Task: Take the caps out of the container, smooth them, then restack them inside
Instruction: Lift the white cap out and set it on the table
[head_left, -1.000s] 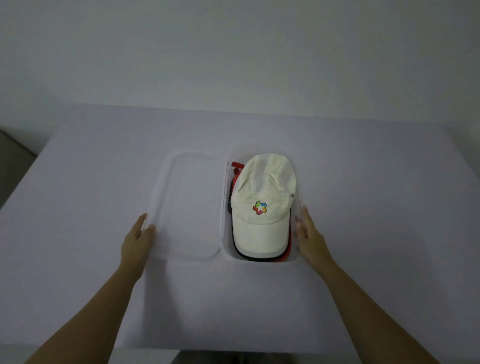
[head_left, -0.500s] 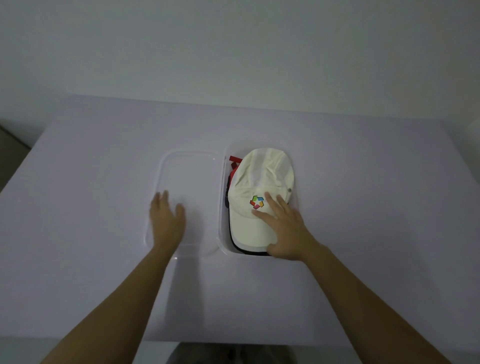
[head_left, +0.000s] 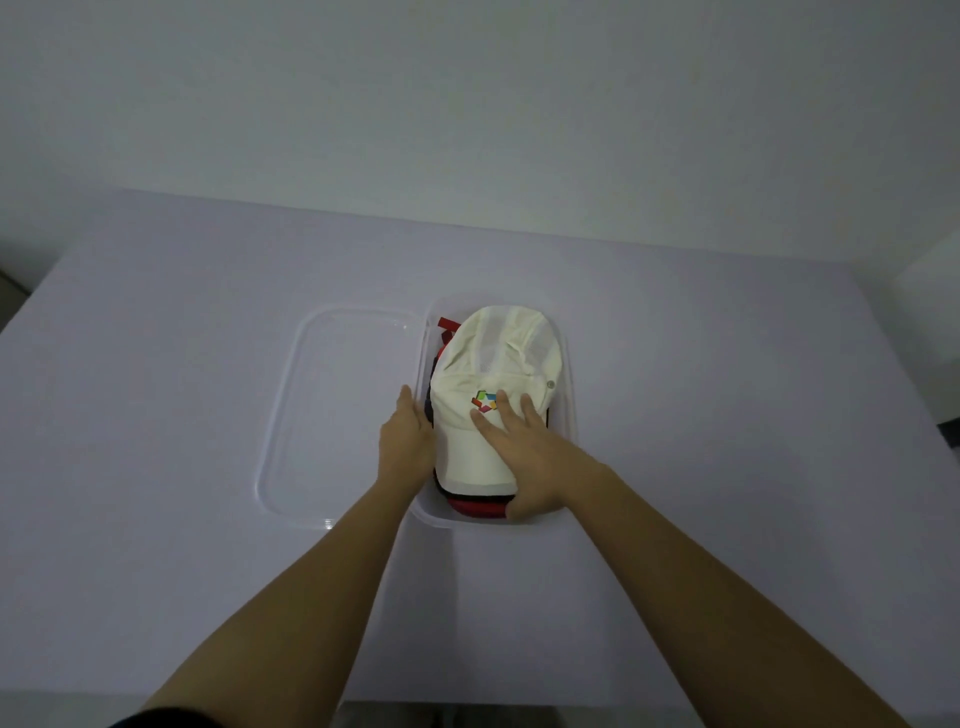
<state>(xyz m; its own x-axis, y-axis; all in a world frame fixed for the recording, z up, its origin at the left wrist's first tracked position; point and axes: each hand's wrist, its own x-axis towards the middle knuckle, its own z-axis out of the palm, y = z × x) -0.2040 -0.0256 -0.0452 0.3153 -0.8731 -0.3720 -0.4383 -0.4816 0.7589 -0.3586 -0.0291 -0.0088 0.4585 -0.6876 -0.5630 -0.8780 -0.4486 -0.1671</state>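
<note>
While the stack of caps sits inside the container (head_left: 569, 415), nothing of the task's first step looks finished. The white cap (head_left: 483, 395) lies on top, crown pointing away from the person, brim toward them, with a coloured logo (head_left: 484, 401) on its front. Beneath its brim a red cap (head_left: 475, 506) shows at the near end of the container, and a dark cap edge (head_left: 429, 410) peeks out along the left side; how many caps lie under these I cannot tell.

The right hand (head_left: 524, 452) lies flat on the white cap's brim, fingers (head_left: 511, 415) spread and reaching up to the logo, thumb hooked down by the red brim at the near edge. Its grip is open, pressing rather than closed around anything. The left hand (head_left: 405, 441) stands edge-on at the container's left wall, just beside the white cap, fingers straight; it also holds nothing, though whether it touches the cap or only the wall is unclear.

Judging from this, the work is at its very start: the top cap is about to be lifted out, and taking out, smoothing and restacking all remain to do.

Left of the container, touching its wall, the clear lid (head_left: 311, 415) lies flat on the surface (head_left: 156, 364), already off. Otherwise the surface around the container is bare, leaving room to lay the caps out.
</note>
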